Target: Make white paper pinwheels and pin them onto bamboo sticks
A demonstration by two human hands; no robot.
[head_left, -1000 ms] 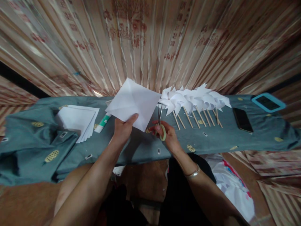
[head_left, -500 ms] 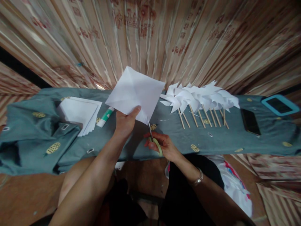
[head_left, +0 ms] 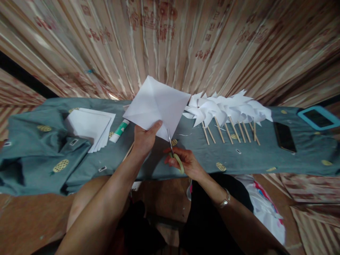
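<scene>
Patterned curtain (head_left: 159, 46) behind cloth-covered worktop (head_left: 255, 159). Left hand (head_left: 144, 141) gripping creased white paper (head_left: 163, 101); right hand (head_left: 189, 163) fingers closed around scissors (head_left: 179, 163), blades at paper's near corner.

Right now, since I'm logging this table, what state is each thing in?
White sheet: held, creased
Scissors: held, blades at sheet's corner
Paper stack: lying fanned
Green-white tube: lying down
Pinwheels: lying overlapped
Phone: flat, screen dark
Blue-framed device: screen dark
Tablecloth: bunched at left

Creased white paper square (head_left: 159, 101), pale-green-handled scissors (head_left: 171, 147) at its near corner.
</scene>
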